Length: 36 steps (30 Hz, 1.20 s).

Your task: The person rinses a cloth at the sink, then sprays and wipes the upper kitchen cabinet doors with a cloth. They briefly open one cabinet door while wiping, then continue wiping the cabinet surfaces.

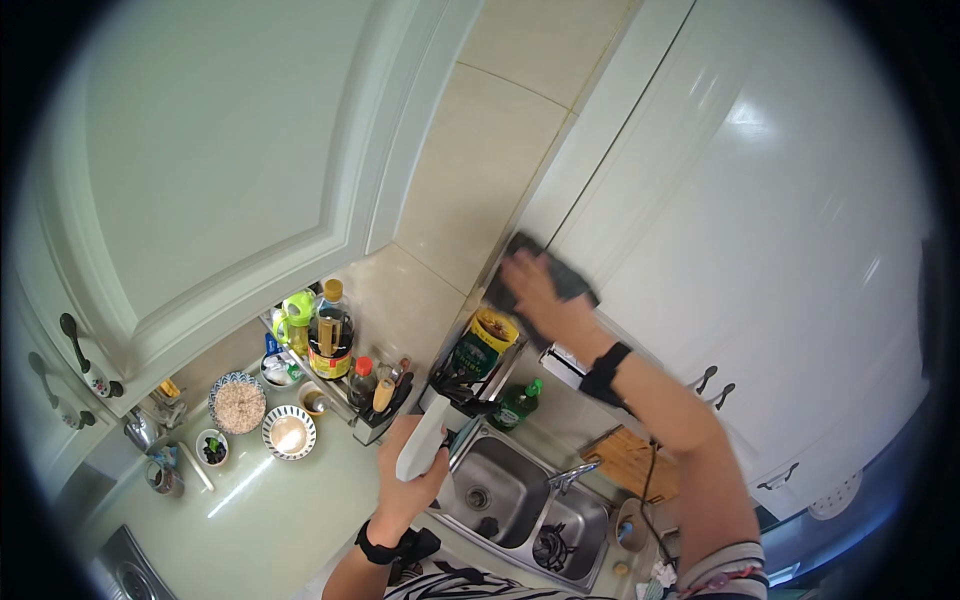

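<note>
My right hand (544, 292), slightly blurred, lies with fingers spread on a dark grey cloth (574, 279), pressed against the lower left part of a glossy white cabinet door (705, 225). The cloth reaches over the cabinet's edge strip beside the tiled wall. In front of my body, my left hand (411, 469) is closed around a white handled object (424, 442); its far end is hidden among dark things by the rack. I cannot tell what the object is. Both wrists wear black bands.
A condiment shelf holds a soy sauce bottle (331, 337) and a red-capped bottle (363, 382). A green and yellow bag (484, 345) and a green dish soap bottle (517, 405) stand near the double sink (499, 487). Bowls, including one of grain (237, 403), sit left on the counter.
</note>
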### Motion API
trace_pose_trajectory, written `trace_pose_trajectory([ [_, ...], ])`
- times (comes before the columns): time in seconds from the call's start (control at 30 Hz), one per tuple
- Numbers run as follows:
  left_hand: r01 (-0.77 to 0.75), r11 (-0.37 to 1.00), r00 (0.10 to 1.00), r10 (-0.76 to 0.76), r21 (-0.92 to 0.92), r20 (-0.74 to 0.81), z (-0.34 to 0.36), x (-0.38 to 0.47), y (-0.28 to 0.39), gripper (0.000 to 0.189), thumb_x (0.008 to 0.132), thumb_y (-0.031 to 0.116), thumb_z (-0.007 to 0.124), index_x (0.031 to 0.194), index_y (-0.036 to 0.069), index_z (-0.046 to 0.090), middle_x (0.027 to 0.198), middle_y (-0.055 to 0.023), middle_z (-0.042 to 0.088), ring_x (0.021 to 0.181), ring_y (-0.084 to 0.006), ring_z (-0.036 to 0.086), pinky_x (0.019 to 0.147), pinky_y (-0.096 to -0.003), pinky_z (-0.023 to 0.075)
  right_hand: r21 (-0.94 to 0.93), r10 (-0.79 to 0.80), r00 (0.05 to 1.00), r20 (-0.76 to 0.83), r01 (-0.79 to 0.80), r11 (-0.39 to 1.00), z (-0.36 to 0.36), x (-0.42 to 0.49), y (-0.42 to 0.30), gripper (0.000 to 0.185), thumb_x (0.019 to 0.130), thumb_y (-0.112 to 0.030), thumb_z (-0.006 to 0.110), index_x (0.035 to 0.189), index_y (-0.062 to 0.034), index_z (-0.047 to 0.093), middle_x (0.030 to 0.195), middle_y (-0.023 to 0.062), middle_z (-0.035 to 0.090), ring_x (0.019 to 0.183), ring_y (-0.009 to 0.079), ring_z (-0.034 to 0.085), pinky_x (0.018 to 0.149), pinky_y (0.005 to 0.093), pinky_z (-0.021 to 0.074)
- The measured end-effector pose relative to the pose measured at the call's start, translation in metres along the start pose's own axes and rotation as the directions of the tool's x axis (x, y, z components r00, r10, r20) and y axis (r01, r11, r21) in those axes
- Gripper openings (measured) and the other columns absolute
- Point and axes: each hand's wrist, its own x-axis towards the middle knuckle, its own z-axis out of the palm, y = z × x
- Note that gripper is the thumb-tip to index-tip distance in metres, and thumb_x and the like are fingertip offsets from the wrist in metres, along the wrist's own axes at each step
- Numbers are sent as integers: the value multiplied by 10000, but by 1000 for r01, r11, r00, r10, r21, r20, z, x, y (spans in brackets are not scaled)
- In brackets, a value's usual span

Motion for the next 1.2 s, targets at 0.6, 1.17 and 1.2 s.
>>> trace_pose_trajectory([
  [0.6,26,997,999,-23,-74,43,-8,2,7,335,714,-49,640,1039,26,605,935,-83,614,821,-182,594,755,-274,458,82,2,998,-58,3,997,3,-45,-11,626,875,-398,584,1432,-148,445,1559,54,319,1457,298,227,1186,505,174],
  [1.17,-49,998,977,53,-26,205,33,0,15,347,713,-40,636,1049,43,625,939,-57,609,793,-162,561,727,-277,444,131,144,985,98,-156,979,-27,-116,20,572,876,-421,584,1401,-213,494,1555,-8,324,1470,225,206,1201,506,147],
  [1.2,-37,998,977,48,-60,207,35,-3,16,333,710,-31,636,1036,41,625,937,-54,612,796,-154,561,735,-271,441,156,111,989,98,-125,980,-32,-124,34,584,870,-427,584,1409,-227,481,1558,-29,317,1472,209,199,1207,487,147],
])
